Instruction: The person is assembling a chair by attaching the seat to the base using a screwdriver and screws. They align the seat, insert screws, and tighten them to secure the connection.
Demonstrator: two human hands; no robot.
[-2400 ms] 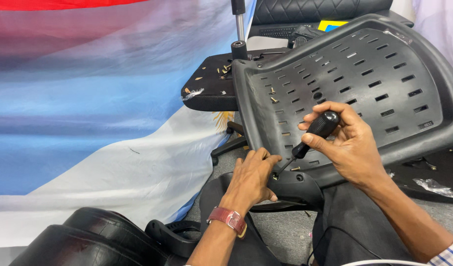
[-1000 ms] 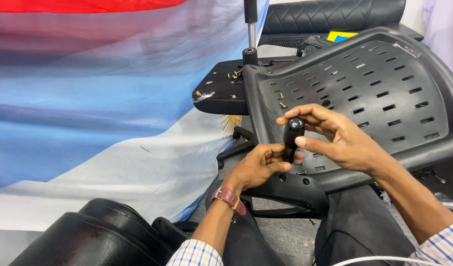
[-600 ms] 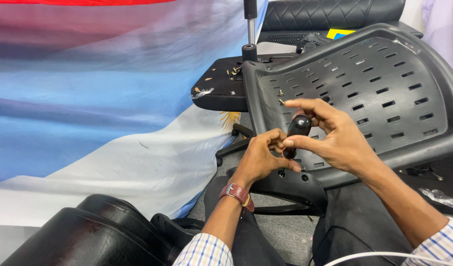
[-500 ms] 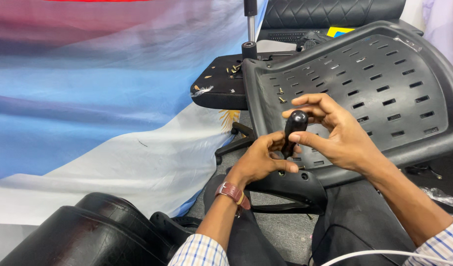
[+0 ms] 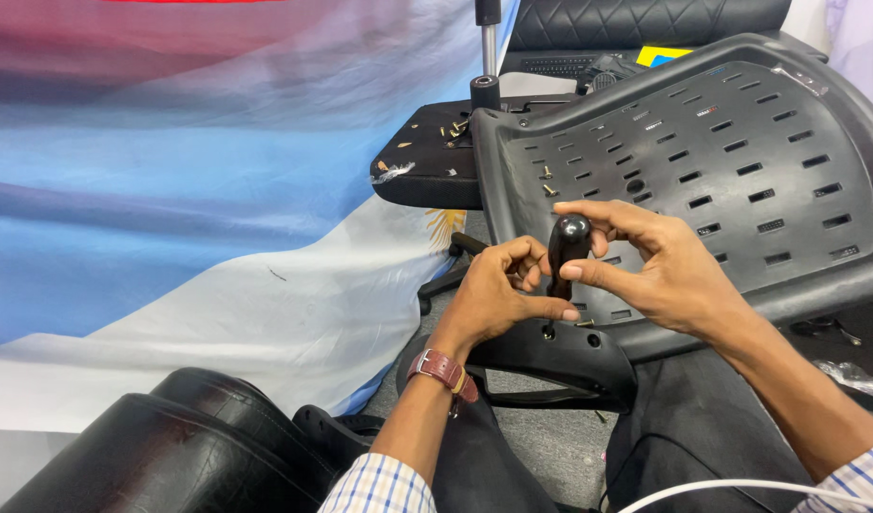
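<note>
A black screwdriver handle point(image 5: 567, 245) stands nearly upright over a hole in the black plastic bracket point(image 5: 569, 356) at the lower edge of the slotted black chair seat shell point(image 5: 740, 190). My right hand point(image 5: 660, 271) grips the handle with thumb and fingers. My left hand point(image 5: 498, 290) pinches around the shaft just below the handle, resting against the bracket; the tip is hidden. A brown watch strap is on my left wrist.
A padded black armrest pad point(image 5: 427, 161) with several loose screws lies behind the shell, next to a chrome gas-lift post point(image 5: 487, 52). A black leather cushion point(image 5: 170, 446) sits bottom left. A blue, white and red cloth point(image 5: 189, 190) covers the left. A white cable point(image 5: 731, 489) runs bottom right.
My right hand swung the screwdriver from a slant to upright over the bracket hole. My left hand rose from the bracket edge and closed around the shaft.
</note>
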